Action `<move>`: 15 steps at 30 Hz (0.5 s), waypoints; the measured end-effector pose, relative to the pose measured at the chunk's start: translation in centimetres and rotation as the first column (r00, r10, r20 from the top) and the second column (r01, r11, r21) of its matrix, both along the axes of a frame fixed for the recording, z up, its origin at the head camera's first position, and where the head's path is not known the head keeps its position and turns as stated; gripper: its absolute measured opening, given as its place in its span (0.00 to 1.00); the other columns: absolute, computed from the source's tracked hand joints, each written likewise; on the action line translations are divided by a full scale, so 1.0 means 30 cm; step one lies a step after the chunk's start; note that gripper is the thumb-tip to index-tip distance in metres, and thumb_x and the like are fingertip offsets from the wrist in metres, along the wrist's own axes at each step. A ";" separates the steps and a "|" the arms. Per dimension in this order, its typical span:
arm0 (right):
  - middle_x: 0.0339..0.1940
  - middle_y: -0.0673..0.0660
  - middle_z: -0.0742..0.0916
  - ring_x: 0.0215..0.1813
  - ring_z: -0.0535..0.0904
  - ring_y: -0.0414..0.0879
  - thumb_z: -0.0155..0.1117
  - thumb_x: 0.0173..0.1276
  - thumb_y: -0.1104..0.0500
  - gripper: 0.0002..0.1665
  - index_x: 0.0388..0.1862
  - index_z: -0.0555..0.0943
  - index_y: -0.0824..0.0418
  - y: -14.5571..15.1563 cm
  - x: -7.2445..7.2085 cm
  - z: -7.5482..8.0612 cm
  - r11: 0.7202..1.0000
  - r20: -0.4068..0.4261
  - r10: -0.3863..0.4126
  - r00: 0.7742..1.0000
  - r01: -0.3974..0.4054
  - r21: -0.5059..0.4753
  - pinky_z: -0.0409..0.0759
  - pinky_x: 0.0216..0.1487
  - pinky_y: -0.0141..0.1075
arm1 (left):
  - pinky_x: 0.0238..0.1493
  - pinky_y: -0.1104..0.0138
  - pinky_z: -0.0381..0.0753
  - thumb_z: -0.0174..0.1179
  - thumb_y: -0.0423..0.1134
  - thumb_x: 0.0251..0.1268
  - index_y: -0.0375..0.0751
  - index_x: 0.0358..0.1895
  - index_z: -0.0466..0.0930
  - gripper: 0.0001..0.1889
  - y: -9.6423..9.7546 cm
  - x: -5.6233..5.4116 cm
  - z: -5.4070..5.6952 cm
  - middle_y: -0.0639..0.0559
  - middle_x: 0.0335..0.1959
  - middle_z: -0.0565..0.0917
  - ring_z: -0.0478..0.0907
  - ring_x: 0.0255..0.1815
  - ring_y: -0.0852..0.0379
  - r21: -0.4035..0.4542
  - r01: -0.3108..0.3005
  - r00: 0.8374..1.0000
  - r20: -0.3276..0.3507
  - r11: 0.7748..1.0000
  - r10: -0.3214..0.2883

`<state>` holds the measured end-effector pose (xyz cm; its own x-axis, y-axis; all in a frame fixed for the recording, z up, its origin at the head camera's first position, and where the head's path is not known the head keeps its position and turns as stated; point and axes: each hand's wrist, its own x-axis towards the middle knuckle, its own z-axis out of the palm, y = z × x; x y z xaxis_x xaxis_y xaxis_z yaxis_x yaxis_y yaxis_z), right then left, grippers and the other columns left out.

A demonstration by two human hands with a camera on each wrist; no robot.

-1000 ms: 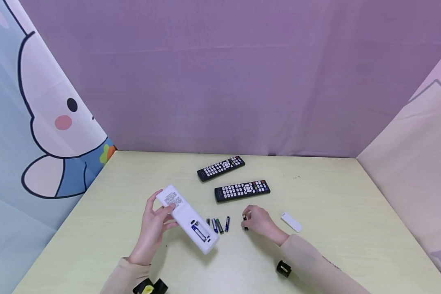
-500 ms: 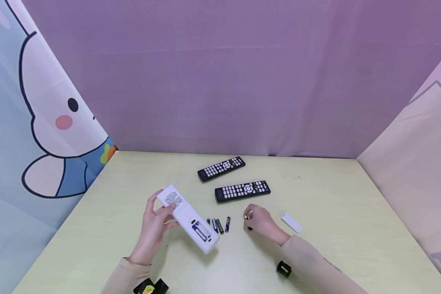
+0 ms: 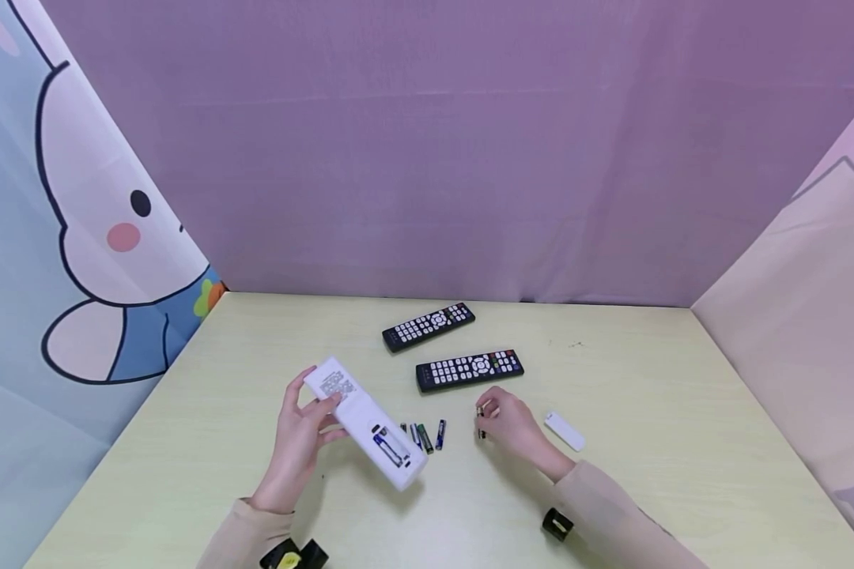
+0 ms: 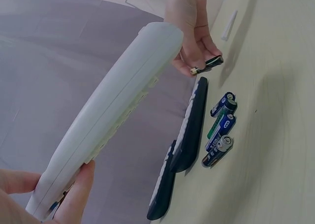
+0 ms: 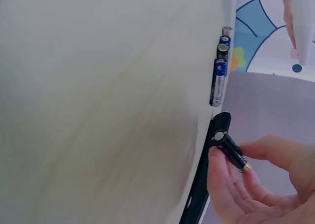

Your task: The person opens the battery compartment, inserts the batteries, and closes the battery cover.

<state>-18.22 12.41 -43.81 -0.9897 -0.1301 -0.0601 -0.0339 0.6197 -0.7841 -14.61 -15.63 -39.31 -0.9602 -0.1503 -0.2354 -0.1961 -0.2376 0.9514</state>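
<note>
My left hand [image 3: 300, 442] grips a white remote control [image 3: 359, 415] by its upper end, tilted with its back toward the head camera. Its battery bay [image 3: 390, 446] lies uncovered, with one blue battery visible inside. In the left wrist view the remote [image 4: 108, 106] shows edge-on between thumb and fingers. My right hand [image 3: 515, 427] pinches a dark battery [image 5: 230, 151] between thumb and fingertips, raised above the table. Between the hands several loose batteries [image 3: 425, 438] lie on the table, partly behind the remote in the head view.
Two black remotes [image 3: 470, 370] lie farther back, buttons up. A white battery cover [image 3: 564, 431] rests right of my right hand. Purple cloth [image 3: 470, 158] hangs behind the pale table [image 3: 185, 474], with printed cloth at both sides.
My right hand has lifted the battery slightly and turned it in its fingertips, shifting a little to the right. The left hand and white remote are almost still.
</note>
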 end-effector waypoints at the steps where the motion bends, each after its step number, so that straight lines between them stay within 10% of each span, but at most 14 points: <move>1: 0.25 0.52 0.79 0.26 0.74 0.42 0.62 0.50 0.69 0.12 0.35 0.74 0.65 0.001 0.002 0.003 1.000 -0.009 -0.008 1.000 0.008 -0.024 0.76 0.25 0.31 | 0.31 0.65 0.81 0.48 0.28 0.61 0.54 0.65 0.48 0.31 0.000 0.000 0.000 0.48 0.39 0.79 0.80 0.28 0.57 0.003 0.000 1.000 0.000 1.000 0.000; 10: 0.30 0.56 0.81 0.27 0.78 0.42 0.62 0.51 0.69 0.12 0.36 0.73 0.67 0.013 0.028 0.041 0.966 -0.148 0.037 0.988 -0.073 -0.250 0.80 0.29 0.32 | 0.32 0.65 0.81 0.48 0.27 0.60 0.53 0.65 0.49 0.32 0.006 0.000 -0.003 0.50 0.37 0.80 0.80 0.28 0.57 0.027 -0.006 1.000 -0.009 1.000 0.006; 15: 0.33 0.58 0.82 0.32 0.80 0.45 0.62 0.52 0.68 0.13 0.38 0.73 0.67 -0.001 0.043 0.073 0.945 -0.042 -0.012 0.999 -0.002 -0.327 0.80 0.36 0.33 | 0.32 0.65 0.81 0.48 0.27 0.61 0.52 0.65 0.49 0.32 0.013 0.000 -0.002 0.49 0.37 0.80 0.80 0.28 0.57 0.028 -0.005 1.000 -0.015 1.000 0.005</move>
